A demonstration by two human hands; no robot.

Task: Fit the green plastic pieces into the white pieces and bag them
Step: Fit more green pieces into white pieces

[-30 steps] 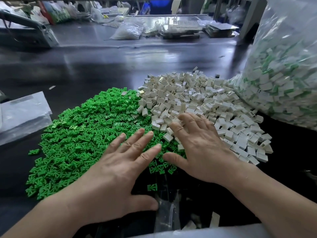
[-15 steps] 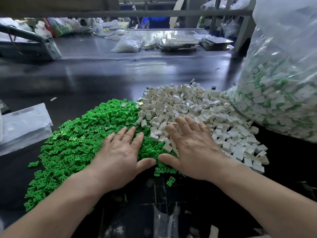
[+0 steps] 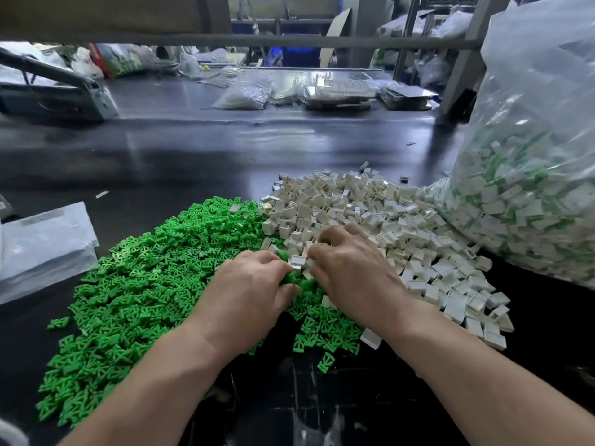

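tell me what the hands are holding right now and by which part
One white piece seems pinched between both hands, left hand at its left end, right hand at its right. Anything else under the curled fingers is hidden.

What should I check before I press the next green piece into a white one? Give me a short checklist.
1. Ready between left hand and right hand, a small white rectangular plastic piece: ok.
2. Anything green already in either grip: cannot tell, hidden.
3. Supply in the pile of green plastic pieces, under the left hand: ok.
4. Supply in the pile of white plastic pieces, under the right hand: ok.
5. Mouth of the large clear plastic bag open: cannot tell.
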